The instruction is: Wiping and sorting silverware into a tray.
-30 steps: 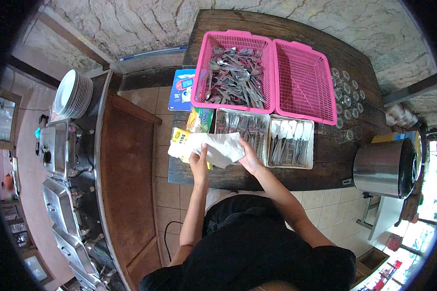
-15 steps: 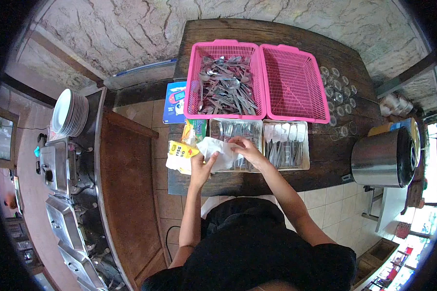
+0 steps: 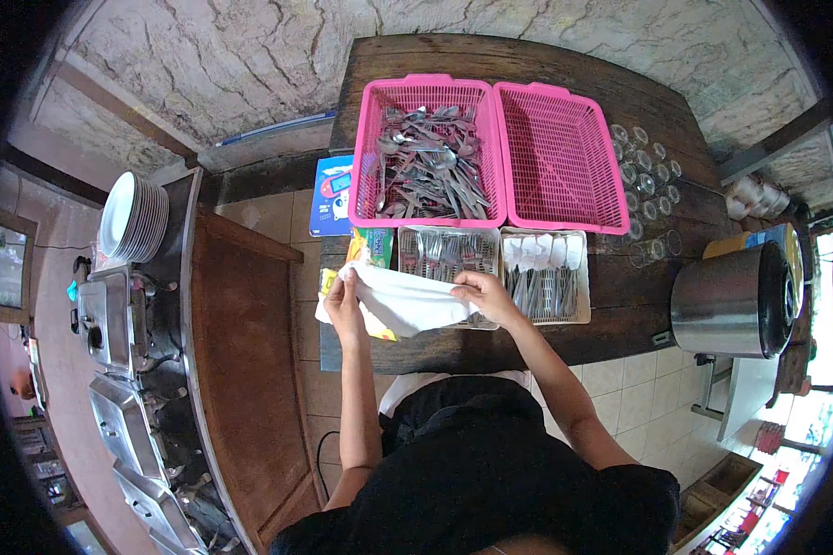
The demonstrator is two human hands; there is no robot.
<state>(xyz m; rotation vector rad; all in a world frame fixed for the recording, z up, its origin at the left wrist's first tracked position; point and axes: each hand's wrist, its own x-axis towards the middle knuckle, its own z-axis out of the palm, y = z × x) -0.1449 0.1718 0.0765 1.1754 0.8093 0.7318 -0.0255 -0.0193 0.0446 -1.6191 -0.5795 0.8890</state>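
A white paper tissue (image 3: 405, 300) is stretched between my two hands, above the near edge of the wooden table. My left hand (image 3: 345, 307) pinches its left corner; my right hand (image 3: 487, 296) grips the opposite end. Beneath the tissue, a yellow tissue pack (image 3: 328, 280) shows only in part. A light plastic basket (image 3: 497, 268) of loose cutlery lies behind the tissue, partly covered by it. Beside it on the right, another light basket (image 3: 584, 294) holds forks and spoons, several with white tissue wraps (image 3: 546, 250) around their far ends.
Behind are a pink basket (image 3: 369, 153) heaped with cutlery and a second pink basket (image 3: 565, 157). Drinking glasses (image 3: 646, 159) and a large steel pot (image 3: 727, 301) stand to the right. A blue box (image 3: 333, 199) lies left. A counter with stacked plates (image 3: 125, 215) runs along the left.
The tissue has come up off the yellow pack and is now spread wide between my hands. My left hand has moved left, my right hand slightly right and down.
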